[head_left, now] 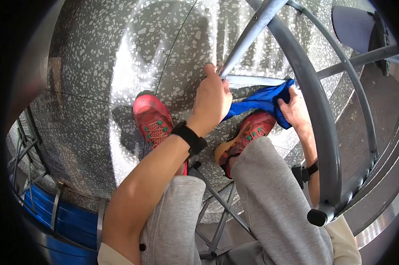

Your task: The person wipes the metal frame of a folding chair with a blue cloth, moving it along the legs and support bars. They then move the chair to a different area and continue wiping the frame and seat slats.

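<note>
Where a rack of thin metal bars point(33, 143) stands well to the left of the blue cloth point(272, 95), speckled floor point(89, 66) spreads between the two, giving the widest room around the left shoe point(152, 115). At the cloth's left end, the left hand point(211, 99) is closed round the lower end of a slanting tube of the grey metal frame point(323, 115); whether its fingers also pinch the cloth, I cannot tell. From there the cloth's long axis runs sideways, dipping at the left and rising to the right, just beside a pale tube point(257, 81). Below the cloth sits the right shoe point(255, 126). At its broader right end, the right hand point(294, 110) grips the gathered fabric, clearly the nearer hand. Thick curved tubing passes just right of the cloth, narrowing that side, with the floor's stepped edge beyond.
</note>
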Demonstrator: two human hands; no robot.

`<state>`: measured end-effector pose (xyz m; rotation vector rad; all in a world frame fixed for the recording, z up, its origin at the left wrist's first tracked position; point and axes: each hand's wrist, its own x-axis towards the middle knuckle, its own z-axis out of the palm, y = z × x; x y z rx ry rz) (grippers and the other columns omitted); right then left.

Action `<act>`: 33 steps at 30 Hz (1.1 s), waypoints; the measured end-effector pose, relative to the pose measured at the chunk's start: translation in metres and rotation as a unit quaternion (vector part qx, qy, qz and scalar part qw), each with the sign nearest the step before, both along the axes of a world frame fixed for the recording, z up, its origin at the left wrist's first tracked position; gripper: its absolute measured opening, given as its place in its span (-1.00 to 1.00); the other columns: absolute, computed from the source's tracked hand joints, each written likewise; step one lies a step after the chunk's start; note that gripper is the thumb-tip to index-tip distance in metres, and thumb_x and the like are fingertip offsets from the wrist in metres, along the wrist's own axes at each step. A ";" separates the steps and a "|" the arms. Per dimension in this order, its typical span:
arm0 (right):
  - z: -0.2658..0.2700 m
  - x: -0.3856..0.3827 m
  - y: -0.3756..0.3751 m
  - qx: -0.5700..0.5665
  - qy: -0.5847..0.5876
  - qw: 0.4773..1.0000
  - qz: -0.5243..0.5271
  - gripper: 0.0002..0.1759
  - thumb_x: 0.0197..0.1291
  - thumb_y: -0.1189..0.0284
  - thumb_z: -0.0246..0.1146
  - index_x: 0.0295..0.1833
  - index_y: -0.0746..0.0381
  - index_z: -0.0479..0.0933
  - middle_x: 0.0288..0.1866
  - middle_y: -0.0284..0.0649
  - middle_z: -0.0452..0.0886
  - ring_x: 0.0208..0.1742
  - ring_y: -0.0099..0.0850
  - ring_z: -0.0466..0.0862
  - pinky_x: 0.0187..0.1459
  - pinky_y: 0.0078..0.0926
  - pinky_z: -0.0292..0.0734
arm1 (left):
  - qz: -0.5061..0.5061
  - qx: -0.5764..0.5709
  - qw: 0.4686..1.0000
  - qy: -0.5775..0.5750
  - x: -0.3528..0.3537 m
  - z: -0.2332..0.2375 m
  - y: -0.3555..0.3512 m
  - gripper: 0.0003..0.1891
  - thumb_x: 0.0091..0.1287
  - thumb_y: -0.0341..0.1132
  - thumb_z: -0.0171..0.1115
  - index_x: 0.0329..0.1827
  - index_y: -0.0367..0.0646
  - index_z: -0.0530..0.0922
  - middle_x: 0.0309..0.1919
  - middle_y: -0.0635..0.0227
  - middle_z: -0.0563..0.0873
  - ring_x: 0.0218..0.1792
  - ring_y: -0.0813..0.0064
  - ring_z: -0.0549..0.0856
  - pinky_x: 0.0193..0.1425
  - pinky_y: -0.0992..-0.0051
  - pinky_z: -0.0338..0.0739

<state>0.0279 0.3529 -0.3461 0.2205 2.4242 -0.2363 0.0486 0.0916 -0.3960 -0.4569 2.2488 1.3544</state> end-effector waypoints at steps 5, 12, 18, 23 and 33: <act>-0.018 0.017 -0.064 -0.021 -0.006 0.999 0.046 -0.21 0.22 0.26 0.29 0.48 0.46 0.31 -0.13 0.28 0.71 -0.07 0.07 0.76 0.05 -0.19 0.63 | 0.027 0.057 0.994 -0.084 0.031 0.015 -0.026 -0.56 0.38 -0.39 0.30 0.22 -0.33 0.33 -0.44 0.04 0.76 -0.33 0.21 0.80 -0.21 0.27 0.60; -0.014 0.025 -0.139 -0.137 -0.016 0.973 0.185 -0.43 0.49 0.19 0.05 0.33 0.46 0.38 -0.46 0.13 0.67 -0.37 0.07 0.73 -0.25 -0.01 0.65 | -0.060 0.068 0.995 0.040 0.008 0.022 -0.053 -0.50 0.40 -0.27 0.28 0.38 -0.17 0.43 -0.51 0.09 0.73 -0.42 0.10 0.77 -0.30 0.25 0.57; -0.029 0.024 -0.091 -0.135 0.123 0.959 0.215 -0.71 0.45 0.26 0.21 -0.07 0.20 0.77 -0.27 -0.02 0.76 -0.37 -0.12 0.77 -0.29 -0.26 0.68 | -0.123 0.028 0.983 0.133 -0.027 -0.002 -0.037 -0.61 0.44 -0.18 0.25 0.23 -0.17 0.50 -0.67 0.19 0.62 -0.59 0.13 0.66 -0.42 0.20 0.48; -0.037 0.008 -0.061 -0.219 0.201 0.947 0.121 -0.76 0.34 0.32 0.36 0.03 0.19 0.75 -0.23 -0.09 0.74 -0.34 -0.22 0.75 -0.23 -0.36 0.63 | -0.174 0.076 0.975 0.113 -0.032 -0.010 -0.056 -0.63 0.39 -0.32 0.25 0.20 -0.26 0.47 -0.59 0.12 0.64 -0.50 0.05 0.68 -0.33 0.21 0.52; -0.044 -0.004 -0.115 -0.219 0.168 0.930 0.242 -0.74 0.34 0.33 0.28 0.06 0.20 0.67 -0.37 -0.17 0.60 -0.33 -0.13 0.69 -0.27 -0.18 0.57 | -0.220 0.011 0.971 0.093 -0.011 -0.019 -0.057 -0.61 0.29 -0.36 0.28 0.20 -0.18 0.66 -0.34 -0.04 0.75 -0.29 -0.06 0.73 -0.14 0.14 0.59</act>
